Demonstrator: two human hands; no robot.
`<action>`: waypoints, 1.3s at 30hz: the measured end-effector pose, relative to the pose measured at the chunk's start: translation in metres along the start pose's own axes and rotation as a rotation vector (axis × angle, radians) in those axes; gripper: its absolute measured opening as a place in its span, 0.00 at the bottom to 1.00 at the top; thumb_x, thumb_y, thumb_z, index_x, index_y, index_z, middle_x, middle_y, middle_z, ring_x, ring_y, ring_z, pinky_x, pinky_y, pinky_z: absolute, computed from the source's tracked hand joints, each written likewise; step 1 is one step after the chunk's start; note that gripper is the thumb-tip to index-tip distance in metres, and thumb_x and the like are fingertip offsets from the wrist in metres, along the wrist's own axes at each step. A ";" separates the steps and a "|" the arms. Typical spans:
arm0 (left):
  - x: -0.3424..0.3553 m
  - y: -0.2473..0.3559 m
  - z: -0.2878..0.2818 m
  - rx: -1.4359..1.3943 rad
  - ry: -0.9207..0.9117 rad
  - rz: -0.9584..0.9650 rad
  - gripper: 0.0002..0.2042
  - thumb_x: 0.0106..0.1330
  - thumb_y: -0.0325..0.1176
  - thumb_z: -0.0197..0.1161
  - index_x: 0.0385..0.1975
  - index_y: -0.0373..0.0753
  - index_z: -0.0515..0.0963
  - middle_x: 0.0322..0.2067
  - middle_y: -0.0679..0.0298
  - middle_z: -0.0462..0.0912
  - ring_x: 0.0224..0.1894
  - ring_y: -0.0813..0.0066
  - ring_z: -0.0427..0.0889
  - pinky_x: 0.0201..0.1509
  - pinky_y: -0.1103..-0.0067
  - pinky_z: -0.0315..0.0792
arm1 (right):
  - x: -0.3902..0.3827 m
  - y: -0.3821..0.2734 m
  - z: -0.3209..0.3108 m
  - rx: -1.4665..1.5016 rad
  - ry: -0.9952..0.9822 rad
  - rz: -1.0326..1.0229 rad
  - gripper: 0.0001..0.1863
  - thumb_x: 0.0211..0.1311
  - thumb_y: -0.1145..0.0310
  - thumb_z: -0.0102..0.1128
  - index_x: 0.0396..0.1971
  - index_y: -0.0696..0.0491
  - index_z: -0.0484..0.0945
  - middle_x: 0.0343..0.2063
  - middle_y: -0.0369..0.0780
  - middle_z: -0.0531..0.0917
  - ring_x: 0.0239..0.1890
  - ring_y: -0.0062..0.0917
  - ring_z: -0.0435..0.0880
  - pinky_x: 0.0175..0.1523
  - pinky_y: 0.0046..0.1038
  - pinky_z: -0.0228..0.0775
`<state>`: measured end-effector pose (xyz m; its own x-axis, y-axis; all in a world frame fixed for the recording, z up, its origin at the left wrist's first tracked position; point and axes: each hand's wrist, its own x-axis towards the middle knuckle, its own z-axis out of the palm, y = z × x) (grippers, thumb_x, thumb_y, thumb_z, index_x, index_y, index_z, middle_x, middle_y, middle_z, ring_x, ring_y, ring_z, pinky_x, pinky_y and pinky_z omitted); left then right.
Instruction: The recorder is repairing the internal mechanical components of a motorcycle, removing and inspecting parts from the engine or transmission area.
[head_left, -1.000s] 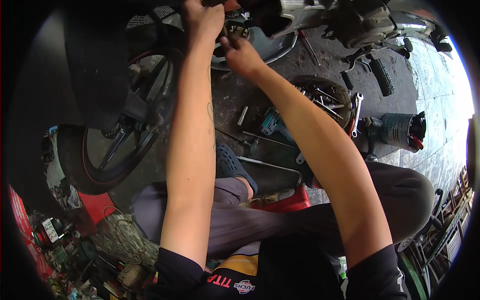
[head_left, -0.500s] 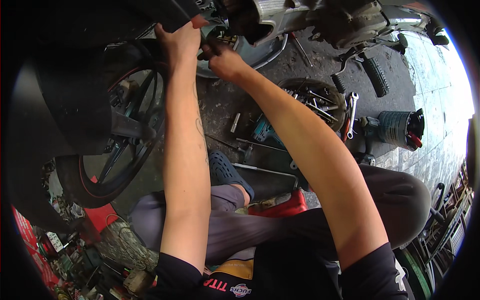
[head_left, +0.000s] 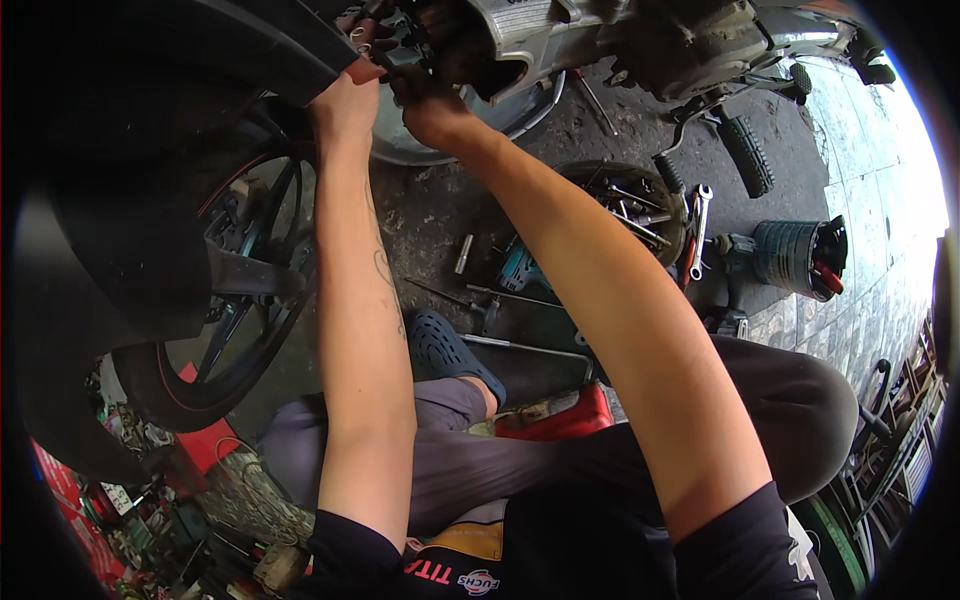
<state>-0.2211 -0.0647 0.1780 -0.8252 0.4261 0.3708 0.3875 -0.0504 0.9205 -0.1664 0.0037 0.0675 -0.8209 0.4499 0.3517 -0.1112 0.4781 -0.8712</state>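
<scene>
Both my arms reach up and forward to the underside of a motorcycle, between its dark body panel (head_left: 270,40) and its grey engine (head_left: 690,50). My left hand (head_left: 345,108) is at the panel's lower edge, beside a small reddish-orange patch (head_left: 364,70); its fingers go into shadow among dark parts and cannot be made out. Just right of it, my right hand (head_left: 438,118) is closed, its fingers curled beside the engine's open-ended casing (head_left: 510,70). Whatever the right fingers grip is too dark to name.
A spoked wheel (head_left: 250,250) stands at left. On the floor lie a teal power tool (head_left: 520,268), a socket (head_left: 464,254), a T-handle tool (head_left: 485,312) and a round tray (head_left: 680,215) of tools. A combination wrench (head_left: 701,230) and a blue can (head_left: 785,250) are farther right.
Both hands have shifted slightly; the left has moved down and left, deeper beside the panel. The view has tilted a little, showing more of the dark parts above the hands.
</scene>
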 end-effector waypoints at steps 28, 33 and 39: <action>-0.003 0.053 -0.013 -0.189 -0.221 -0.161 0.15 0.70 0.42 0.70 0.39 0.33 0.86 0.30 0.69 0.84 0.29 0.80 0.79 0.34 0.79 0.75 | -0.049 -0.109 -0.069 0.464 -0.205 0.643 0.37 0.79 0.38 0.40 0.29 0.60 0.76 0.20 0.35 0.75 0.27 0.22 0.70 0.36 0.31 0.67; -0.001 0.054 -0.012 -0.222 -0.236 -0.173 0.14 0.70 0.41 0.69 0.38 0.33 0.85 0.29 0.66 0.84 0.27 0.76 0.81 0.30 0.77 0.77 | -0.054 -0.118 -0.071 0.378 -0.173 0.700 0.38 0.78 0.34 0.39 0.29 0.58 0.77 0.19 0.38 0.76 0.22 0.27 0.72 0.33 0.31 0.68; 0.028 -0.002 -0.006 0.052 -0.049 -0.187 0.13 0.69 0.39 0.68 0.37 0.32 0.85 0.29 0.62 0.84 0.26 0.72 0.83 0.29 0.76 0.78 | -0.049 -0.115 -0.042 -0.109 0.056 0.580 0.34 0.80 0.44 0.39 0.42 0.63 0.79 0.28 0.60 0.83 0.37 0.54 0.86 0.45 0.47 0.76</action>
<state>-0.2475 -0.0577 0.1868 -0.8642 0.4674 0.1863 0.2514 0.0803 0.9645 -0.0901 -0.0414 0.1652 -0.6992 0.6988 -0.1512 0.4071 0.2154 -0.8876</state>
